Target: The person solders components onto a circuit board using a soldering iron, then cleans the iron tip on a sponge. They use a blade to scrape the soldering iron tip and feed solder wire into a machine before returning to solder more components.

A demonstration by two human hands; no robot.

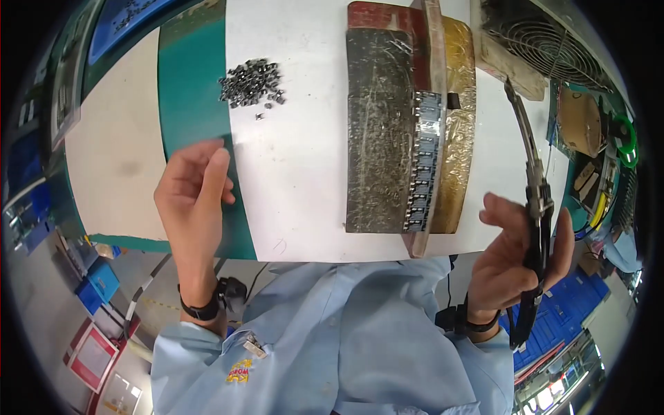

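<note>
My right hand (515,259) is closed around a soldering iron (538,207), a long dark tool with a metal middle part. Its thin tip points away from me, toward the fan. My left hand (197,180) hovers over the green mat's edge, thumb and forefinger together; whether anything small sits between them is hidden. Beyond it lies a pile of small black components (250,84) on the white sheet (304,173). Between my hands, a strip of dark blue circuit boards (423,159) stands along a clear bar (436,62) in a tape-covered fixture (379,131).
A round-grilled fan (546,48) stands at the far right. Near it are a cardboard roll (579,119) and a green spool (624,140). On the left, a beige board (114,145) lies on the green mat (194,90), with a blue tray (128,24) behind.
</note>
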